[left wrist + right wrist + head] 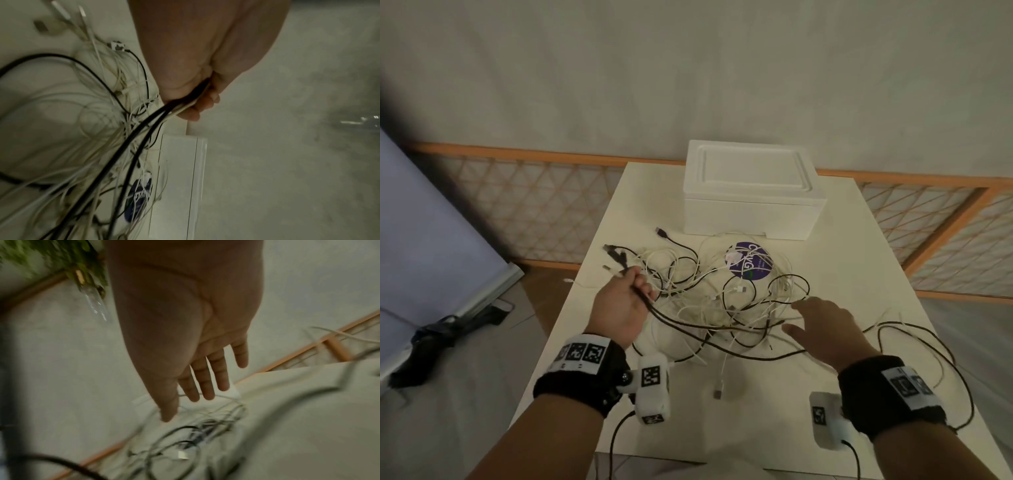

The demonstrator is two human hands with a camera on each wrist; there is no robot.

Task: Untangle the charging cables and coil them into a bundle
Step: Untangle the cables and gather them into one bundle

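A tangle of black and white charging cables (726, 301) lies spread over the middle of the white table (859, 260). My left hand (625, 298) is raised at the table's left side and grips several cable ends, black and white, whose plugs (614, 253) stick out past the fist. In the left wrist view the curled fingers (203, 104) clamp those cables (144, 129). My right hand (822, 325) hovers over the right part of the tangle with straight spread fingers (207, 382) and holds nothing. A loose white plug (719, 389) lies near the front edge.
A white foam box (751, 192) with its lid on stands at the back of the table. A purple round sticker (751, 260) lies under the cables. Black cable loops (928, 346) trail over the right edge. A wooden lattice rail (534, 192) runs behind the table.
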